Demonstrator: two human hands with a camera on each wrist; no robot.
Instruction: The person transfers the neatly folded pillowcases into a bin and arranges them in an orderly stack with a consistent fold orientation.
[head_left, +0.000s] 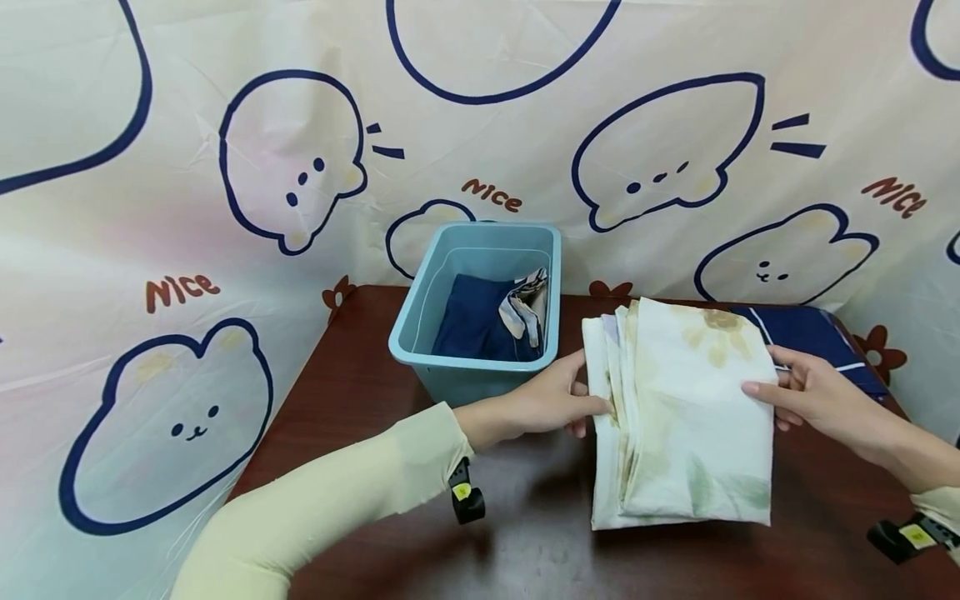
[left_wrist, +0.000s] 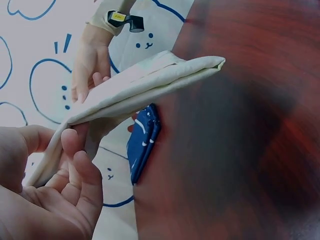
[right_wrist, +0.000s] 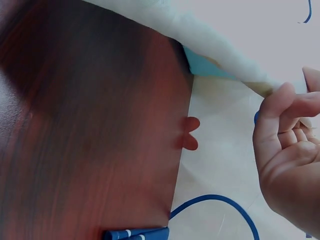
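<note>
cloth (head_left: pixel 693 417) in soft rectangular folds, glossy wood-grained table (head_left: pixel 540 546)

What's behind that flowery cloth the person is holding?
In the head view, a dark blue cloth with white lines shows beyond the flowery cloth, on the table. The flowery cloth and right hand hide part of it.

A red-brown table (head_left: pixel 360 392) bears 1 light-blue bin (head_left: pixel 465 381) and 1 folded navy cloth (head_left: pixel 801 329).
</note>
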